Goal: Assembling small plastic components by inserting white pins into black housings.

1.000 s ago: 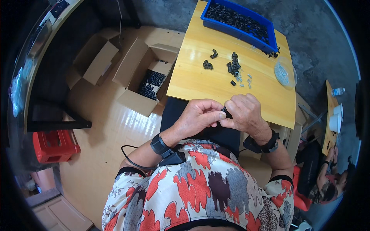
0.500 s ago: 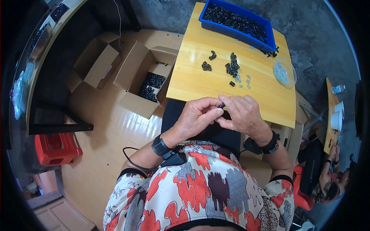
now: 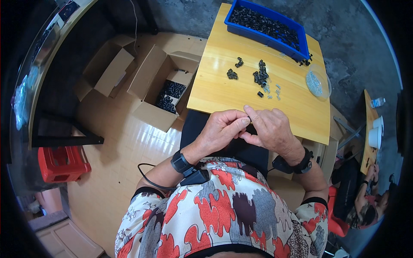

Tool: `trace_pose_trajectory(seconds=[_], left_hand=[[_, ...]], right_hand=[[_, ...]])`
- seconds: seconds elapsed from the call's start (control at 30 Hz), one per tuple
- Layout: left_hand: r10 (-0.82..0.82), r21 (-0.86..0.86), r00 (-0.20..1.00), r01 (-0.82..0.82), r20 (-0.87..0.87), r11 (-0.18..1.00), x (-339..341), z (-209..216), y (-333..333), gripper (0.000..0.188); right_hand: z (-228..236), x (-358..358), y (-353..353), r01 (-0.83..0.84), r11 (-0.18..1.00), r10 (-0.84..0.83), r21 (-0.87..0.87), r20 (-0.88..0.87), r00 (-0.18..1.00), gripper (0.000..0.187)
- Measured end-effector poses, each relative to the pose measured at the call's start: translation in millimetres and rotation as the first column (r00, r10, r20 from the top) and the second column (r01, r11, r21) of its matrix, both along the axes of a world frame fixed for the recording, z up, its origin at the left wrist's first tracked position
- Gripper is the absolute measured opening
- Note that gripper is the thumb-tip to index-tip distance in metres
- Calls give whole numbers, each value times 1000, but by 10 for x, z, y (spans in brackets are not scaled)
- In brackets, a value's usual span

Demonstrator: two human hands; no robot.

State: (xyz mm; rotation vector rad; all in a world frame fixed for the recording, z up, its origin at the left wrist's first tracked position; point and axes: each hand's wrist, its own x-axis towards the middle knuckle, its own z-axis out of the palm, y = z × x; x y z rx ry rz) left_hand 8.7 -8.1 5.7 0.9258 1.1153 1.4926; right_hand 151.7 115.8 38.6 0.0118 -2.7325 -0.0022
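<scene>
Just off the table's near edge, my left hand and my right hand meet with their fingers closed round a small black plastic part. My fingertips cover most of it, so its exact shape is hidden. Ahead on the yellow wooden table lies a cluster of similar black parts, with smaller groups to its left. One single black cylinder sits nearer to me. Beside the cluster are several tiny clear or silvery pieces.
A blue tray heaped with black parts stands at the table's far end. At the right edge is a clear bowl of small pale pieces. Open cardboard boxes and a red stool are leftward. Another person sits far right.
My right thumb and fingers have shifted slightly over the black part, which shows less now. The view has tilted a little; the things on the table stay put.
</scene>
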Motion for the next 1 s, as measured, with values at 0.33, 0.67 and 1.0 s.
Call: trace_pose_trajectory(seconds=[0.33, 0.67, 1.0], left_hand=[[-78, -74, 984, 91, 159, 993, -73, -1, -27, 21], [-159, -60, 969, 173, 187, 983, -73, 50, -75, 20], [2, -7, 999, -2, 43, 1000, 23, -60, -81, 23]], right_hand=[[27, 35, -66, 76, 678, -145, -731, -32, 989, 32], [32, 59, -61, 168, 531, -191, -830, 76, 979, 14], [34, 27, -107, 156, 659, -246, -735, -15, 969, 14]])
